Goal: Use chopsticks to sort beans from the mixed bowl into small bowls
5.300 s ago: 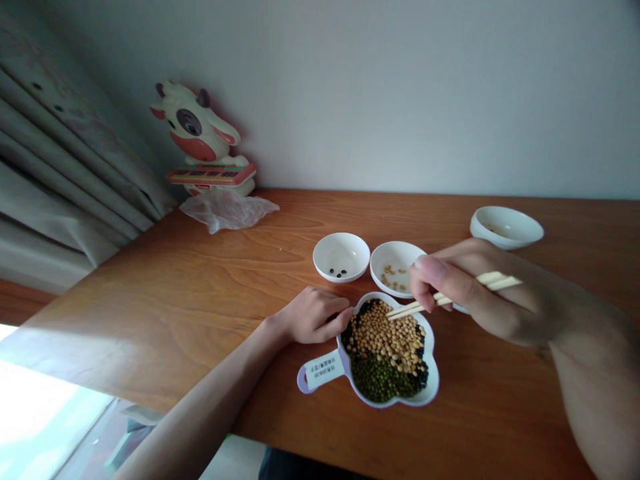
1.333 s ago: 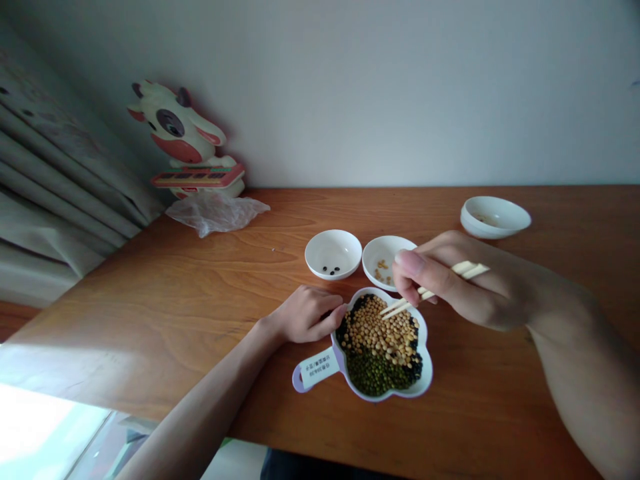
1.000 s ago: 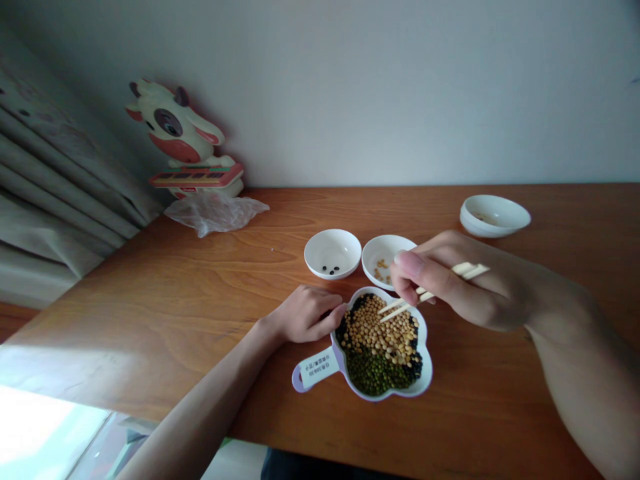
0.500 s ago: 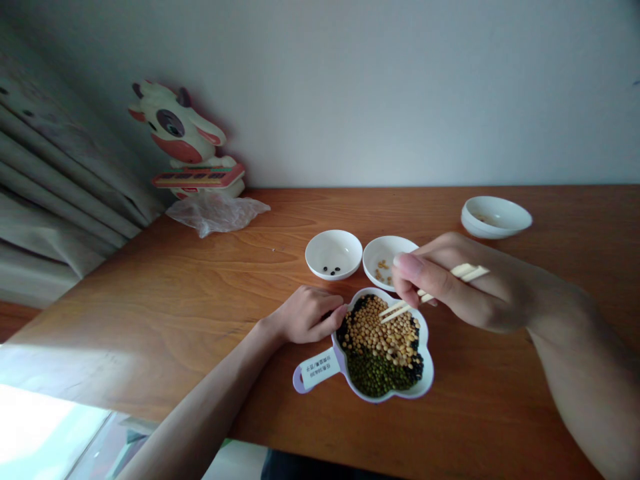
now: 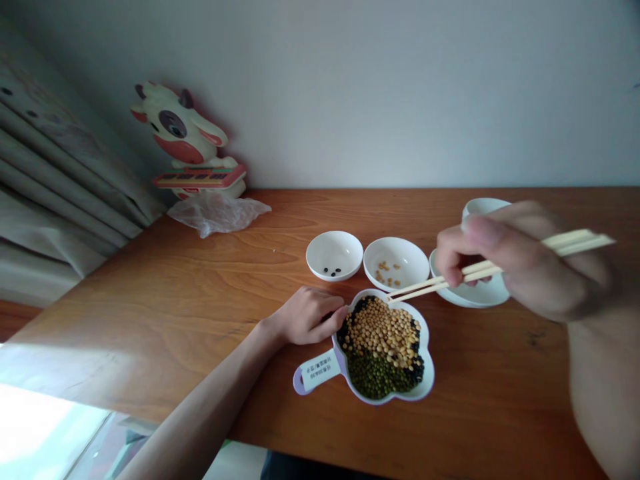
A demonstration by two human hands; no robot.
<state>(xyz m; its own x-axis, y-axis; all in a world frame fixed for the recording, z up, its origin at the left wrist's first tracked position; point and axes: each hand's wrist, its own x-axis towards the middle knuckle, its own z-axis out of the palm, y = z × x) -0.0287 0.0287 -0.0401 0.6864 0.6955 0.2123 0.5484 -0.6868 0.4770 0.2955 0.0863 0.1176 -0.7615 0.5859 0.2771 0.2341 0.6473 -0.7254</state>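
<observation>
Right grip (image 5: pixel 527 263) closed on paired wooden chopsticks (image 5: pixel 440 283), tips together just beside the rim of a white flower-shaped dish (image 5: pixel 427 353); anything between tips too small to tell. Left grip (image 5: pixel 310 317) curled against the dish's left rim, fingertips touching; clasp or mere rest not determinable. Dish on the wooden worktop (image 5: pixel 150 327), directly below the left and right grips, purple-edged handle with printed label (image 5: pixel 316 371) pointing toward the left forearm. Contents: yellow soybeans (image 5: pixel 377 333) on top, mung beans (image 5: pixel 375 377) below, black beans (image 5: pixel 416 370) along the edge; bulk of all three remaining in dish. Moved out so far: a few black beans in white bowl (image 5: pixel 334 245); a small scatter of yellow beans in white bowl (image 5: pixel 395 252). Further white bowl (image 5: pixel 473 298) partly under right grip; contents hidden.
</observation>
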